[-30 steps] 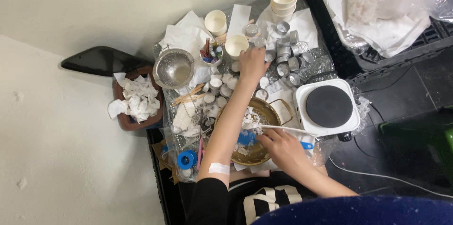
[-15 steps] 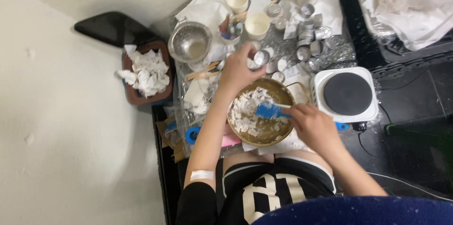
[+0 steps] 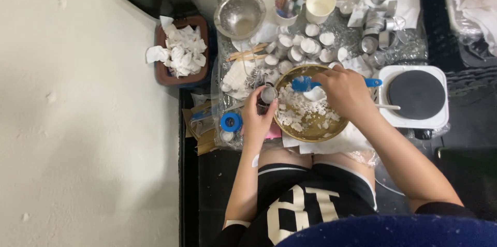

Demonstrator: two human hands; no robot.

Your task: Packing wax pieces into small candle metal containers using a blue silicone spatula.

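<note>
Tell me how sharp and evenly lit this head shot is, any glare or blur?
Head view: mostly sharp, soft even light; the right hand with its blue tool over the bowl looks slightly smeared; the left hand holding a small tin cup is crisper; mild glare on the strainer; the right edge falls dark.

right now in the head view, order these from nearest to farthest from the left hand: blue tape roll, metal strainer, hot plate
1. blue tape roll, just beside the left hand, on its wall side.
2. metal strainer, farther up the table.
3. hot plate, far across, past the bowl.
</note>
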